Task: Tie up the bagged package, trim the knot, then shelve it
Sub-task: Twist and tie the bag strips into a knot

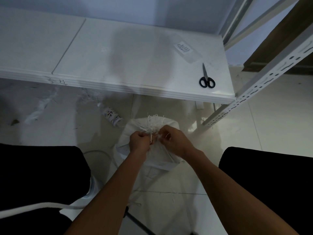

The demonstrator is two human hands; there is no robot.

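A white woven bag (160, 155) holding a package stands on the tiled floor between my knees. Its frayed mouth (155, 122) is bunched at the top. My left hand (139, 141) and my right hand (172, 139) are closed on a thin white string (150, 138) at the gathered neck, one on each side. Black-handled scissors (206, 78) lie shut on the white table (118, 53) above, near its right end.
A metal shelf rack (264, 78) with slotted uprights stands at the right. A flat clear packet (186, 50) lies on the table. A plastic bottle (111, 116) and white scraps lie on the floor. A white cable (100, 153) runs by my left knee.
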